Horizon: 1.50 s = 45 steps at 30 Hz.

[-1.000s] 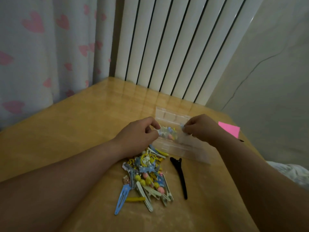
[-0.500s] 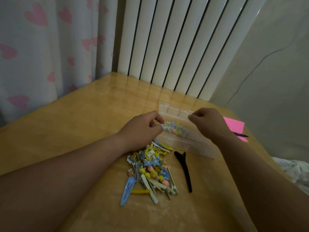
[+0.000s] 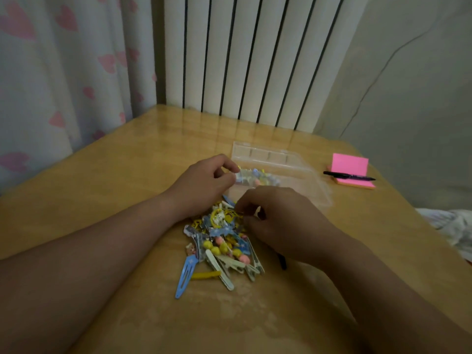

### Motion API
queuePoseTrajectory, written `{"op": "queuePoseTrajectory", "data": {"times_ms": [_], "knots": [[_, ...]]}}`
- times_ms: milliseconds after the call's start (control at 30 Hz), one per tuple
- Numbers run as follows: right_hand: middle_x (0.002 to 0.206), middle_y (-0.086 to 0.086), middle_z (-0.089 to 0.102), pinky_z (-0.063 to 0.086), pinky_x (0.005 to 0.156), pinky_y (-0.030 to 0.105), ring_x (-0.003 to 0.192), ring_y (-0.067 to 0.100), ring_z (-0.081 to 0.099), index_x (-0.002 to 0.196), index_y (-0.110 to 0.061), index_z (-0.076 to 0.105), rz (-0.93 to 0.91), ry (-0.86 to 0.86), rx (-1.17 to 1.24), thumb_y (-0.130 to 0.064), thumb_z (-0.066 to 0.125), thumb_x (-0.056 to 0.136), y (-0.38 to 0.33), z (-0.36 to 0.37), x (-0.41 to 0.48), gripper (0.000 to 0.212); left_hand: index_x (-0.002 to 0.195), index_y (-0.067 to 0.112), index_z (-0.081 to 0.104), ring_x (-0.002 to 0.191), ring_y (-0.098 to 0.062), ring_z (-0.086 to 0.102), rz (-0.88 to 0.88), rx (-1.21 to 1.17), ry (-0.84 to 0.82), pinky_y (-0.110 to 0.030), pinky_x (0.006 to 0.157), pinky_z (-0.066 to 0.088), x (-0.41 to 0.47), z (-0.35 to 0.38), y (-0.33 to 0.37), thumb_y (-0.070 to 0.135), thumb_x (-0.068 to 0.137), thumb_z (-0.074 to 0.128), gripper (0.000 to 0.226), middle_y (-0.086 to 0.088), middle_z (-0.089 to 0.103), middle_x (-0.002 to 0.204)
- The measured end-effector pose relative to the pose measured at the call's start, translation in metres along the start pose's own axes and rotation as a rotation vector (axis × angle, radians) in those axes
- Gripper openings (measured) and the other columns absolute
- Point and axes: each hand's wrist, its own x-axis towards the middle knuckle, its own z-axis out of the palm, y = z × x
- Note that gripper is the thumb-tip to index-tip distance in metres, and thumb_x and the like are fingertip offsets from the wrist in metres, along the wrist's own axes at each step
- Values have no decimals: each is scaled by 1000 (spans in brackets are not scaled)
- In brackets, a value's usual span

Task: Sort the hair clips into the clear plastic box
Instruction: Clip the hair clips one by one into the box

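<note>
mid-sort: picking the next clip

left grip (image 3: 204,185) pinching near-left edge of clear plastic box (image 3: 293,162), steadying it on table (image 3: 127,175). right grip (image 3: 275,221) curled over top of hair clip pile (image 3: 222,246), fingertips at a yellow clip; can't tell if pinched. few clips in box, most loose just beside it. next, probably: isolate one clip, lift clear of tangle, drop in box.
</note>
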Motion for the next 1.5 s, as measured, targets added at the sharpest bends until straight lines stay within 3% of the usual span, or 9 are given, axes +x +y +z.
{"op": "queuePoseTrajectory", "data": {"times_ms": [200,300,500,667,900,1033,1267,1333,1500], "knots": [[118,-16,61,53,78,32,105,11,62,139,-46,63,-112,-25,-137,-34,53,107,-2,8,3,35,116,28,69,83,-33,61,4,-3,1,-53,77,52,0,0,1,28,104,59,15,-17,65,90],[119,-13,58,55,77,35,104,12,61,135,-40,65,-132,2,-190,-37,56,106,-3,8,5,30,115,30,69,82,-34,61,1,-8,1,-55,76,52,1,1,0,29,104,60,14,-16,65,89],[113,-9,57,55,79,37,100,14,58,122,-31,67,-146,19,-190,-40,57,105,0,12,6,21,114,32,68,71,-18,57,5,-8,4,-46,69,50,2,1,-3,30,104,60,14,-11,65,87],[97,-5,58,54,66,41,82,18,57,104,-24,68,-153,210,-199,-34,48,106,-1,13,7,23,114,32,68,67,-11,55,-5,-10,4,-35,66,46,2,1,-3,29,103,59,14,-3,63,82],[85,-12,71,55,68,28,78,5,67,99,-22,74,311,496,261,-24,66,100,40,-26,26,8,111,35,67,64,-10,55,-17,-21,10,-34,62,45,2,3,-4,32,104,58,12,-4,65,85],[83,-4,76,58,62,33,81,19,74,91,-18,73,509,297,248,-18,68,98,78,-44,66,9,111,36,66,70,-18,59,-12,-30,6,-37,64,47,2,3,-5,33,104,58,11,-3,66,87],[86,16,79,55,65,37,69,27,66,90,0,82,645,48,213,-22,80,88,89,-21,104,23,111,36,66,66,-11,55,-11,-29,2,-37,62,46,2,2,-8,34,103,58,12,2,64,82],[92,17,80,63,75,44,80,34,74,98,3,81,665,36,162,-25,78,88,91,-15,104,29,112,36,66,64,-9,54,-11,-25,4,-35,62,45,3,3,-8,33,103,58,12,3,63,82],[100,-4,75,59,77,36,85,14,69,107,-18,78,536,290,176,-30,66,101,74,-20,74,18,114,33,66,62,-8,52,-19,-24,-5,-31,60,43,2,3,-6,33,102,58,14,5,62,81]]}}
